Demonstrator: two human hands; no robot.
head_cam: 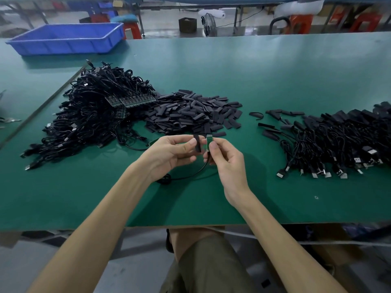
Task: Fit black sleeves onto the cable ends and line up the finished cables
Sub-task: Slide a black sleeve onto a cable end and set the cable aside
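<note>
Black sleeve (198, 144) pinched in left hand (169, 152); right hand (224, 158) pinches green board (209, 142) of cable (190, 175).

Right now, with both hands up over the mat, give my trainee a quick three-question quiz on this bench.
1. True or false: the black sleeve already covers the green board on the cable end.
2. Where does the loose sleeve pile lie? A. between the bare cable heap and the finished cables; B. left of both; C. right of both.
3. Which hand pinches the black sleeve?
Key: 1 false, the two are held side by side and the green board is bare. 2 A. 3 the left hand; the right hand holds the green board.
</note>
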